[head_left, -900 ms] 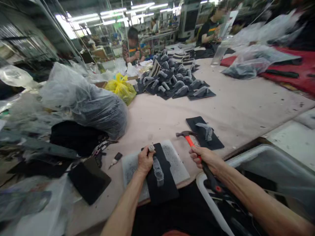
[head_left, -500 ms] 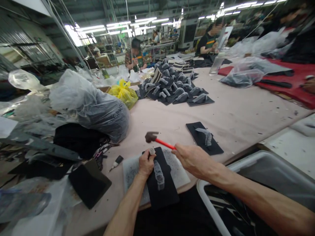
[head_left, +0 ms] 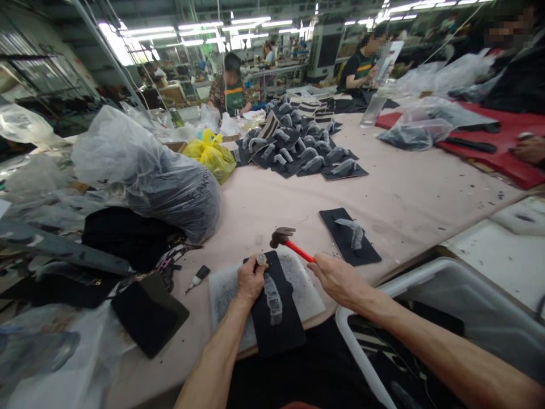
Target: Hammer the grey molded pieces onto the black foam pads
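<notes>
Partly, the right hand (head_left: 338, 278) hides the hammer (head_left: 284, 237) handle.

On the near edge of the table (head_left: 404, 193) I see a flat panel (head_left: 279, 309) lying on a slab (head_left: 304, 289), with my left hand (head_left: 250, 279) on the panel's far left corner and my right hand (head_left: 338, 278) just right of the slab, the hammer (head_left: 292, 243) head above its far edge. Another panel (head_left: 349, 236) lies further right and behind, a heap of panels (head_left: 298, 150) far behind. A bulging bag (head_left: 145, 170) sits to the left, a bin (head_left: 447, 318) to my near right.
</notes>
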A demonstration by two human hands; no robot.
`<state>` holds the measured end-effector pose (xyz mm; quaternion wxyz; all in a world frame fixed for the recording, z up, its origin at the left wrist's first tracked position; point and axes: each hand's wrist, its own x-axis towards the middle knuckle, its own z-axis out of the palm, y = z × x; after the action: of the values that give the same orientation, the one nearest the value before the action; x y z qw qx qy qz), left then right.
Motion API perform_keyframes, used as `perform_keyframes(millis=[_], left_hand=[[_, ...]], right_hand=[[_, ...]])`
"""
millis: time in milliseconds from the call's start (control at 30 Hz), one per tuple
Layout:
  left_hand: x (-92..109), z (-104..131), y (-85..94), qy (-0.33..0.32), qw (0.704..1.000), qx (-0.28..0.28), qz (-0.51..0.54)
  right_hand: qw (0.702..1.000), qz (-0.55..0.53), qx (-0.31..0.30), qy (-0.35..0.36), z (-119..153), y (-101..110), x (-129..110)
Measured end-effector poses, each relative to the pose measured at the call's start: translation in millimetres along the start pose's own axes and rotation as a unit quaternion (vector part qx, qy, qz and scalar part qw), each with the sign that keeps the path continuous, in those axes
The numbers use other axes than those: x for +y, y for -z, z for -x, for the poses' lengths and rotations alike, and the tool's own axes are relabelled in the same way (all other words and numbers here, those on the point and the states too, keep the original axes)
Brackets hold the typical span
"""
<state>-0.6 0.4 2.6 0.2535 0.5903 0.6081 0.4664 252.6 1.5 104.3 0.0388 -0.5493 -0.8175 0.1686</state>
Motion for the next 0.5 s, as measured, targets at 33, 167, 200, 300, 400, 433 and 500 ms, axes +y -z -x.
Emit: perform_keyframes(millis=[33,167,200,300,400,433,500], left_hand=[[0,0,-0.1,0.006,1.000,-0.001,0.006],[1,0,0.2,0.019,1.000,0.006,0.021],[1,-1,0.3,0.019,1.000,0.011,0.022],[2,-2,0.4,0.032,0.999,0.024,0.026],[4,-4,-1.9,0.066,0.995,0.032,0.066],[5,-5,-3.2,0.081,0.992,0.038,0.089],[8,-9,-5.5,0.118,0.981,0.051,0.144]], right_hand=[[0.999,-0.019,-0.002,-0.028,-2,-8,11],[0.990,-0.021,-0.014,-0.135,-4,-44,51],[0.989,0.006,0.004,-0.146,-3,-50,53],[0.989,0.075,0.107,-0.064,2,-50,33],[0.976,0.055,0.107,0.180,2,-35,-15],[0.961,0.048,0.075,0.261,1,-30,-32],[0.928,0.062,0.014,0.367,-2,-24,-59]])
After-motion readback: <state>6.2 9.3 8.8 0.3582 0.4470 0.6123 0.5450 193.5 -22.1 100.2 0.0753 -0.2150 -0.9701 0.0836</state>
